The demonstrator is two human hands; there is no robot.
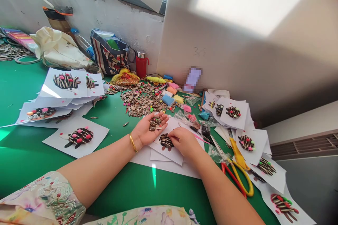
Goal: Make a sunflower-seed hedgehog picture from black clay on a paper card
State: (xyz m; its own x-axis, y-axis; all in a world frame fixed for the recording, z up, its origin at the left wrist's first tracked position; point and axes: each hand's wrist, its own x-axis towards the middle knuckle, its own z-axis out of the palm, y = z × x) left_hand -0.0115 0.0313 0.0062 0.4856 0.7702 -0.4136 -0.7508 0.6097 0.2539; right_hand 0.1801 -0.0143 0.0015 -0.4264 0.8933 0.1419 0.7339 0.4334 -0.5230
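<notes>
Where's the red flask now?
In the head view, the red flask stands left of centre at the back of the table, just right of the striped bag, near the wall.

Scissors [227,158], clay [168,100] and seed-decorated cards [166,142] show a craft workspace

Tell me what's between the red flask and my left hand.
The head view shows a pile of striped seeds, with small colored balls among them, between the red flask and your left hand.

The left hand [145,127] cups striped seeds [155,123]; the right hand [186,143] touches a seed-covered hedgehog [165,141].
</notes>
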